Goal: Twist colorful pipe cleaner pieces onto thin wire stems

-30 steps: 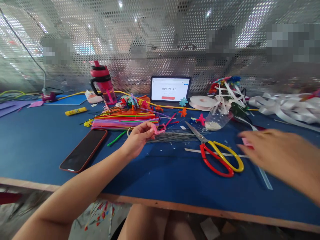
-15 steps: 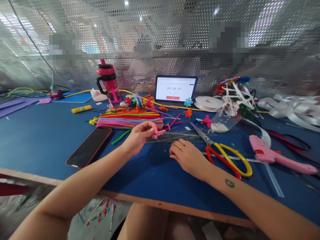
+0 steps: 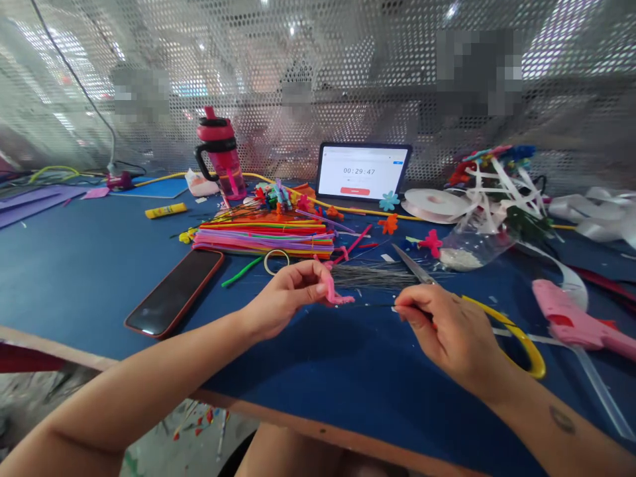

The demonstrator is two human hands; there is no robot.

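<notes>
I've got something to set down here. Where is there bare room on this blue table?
Bare blue tabletop lies between the left hand and right hand, and left of the phone, below the glue stick. It's crowded behind the hands, around the pipe cleaners and wire bundle.

Blue tabletop (image 3: 358, 371) w/ wood edge (image 3: 278, 417) carries smartphone (image 3: 173, 293), glue stick (image 3: 165, 211), pipe-cleaner stack (image 3: 263, 240), ribbon roll (image 3: 434, 204), pink hot glue gun (image 3: 571, 324); all in direct contact.

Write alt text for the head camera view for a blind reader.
Two hands work over a blue table: the left hand pinches a pink pipe cleaner while the right hand holds a thin wire toward it. Colourful pipe cleaners, a phone and a tablet showing a timer sit nearby.
</notes>
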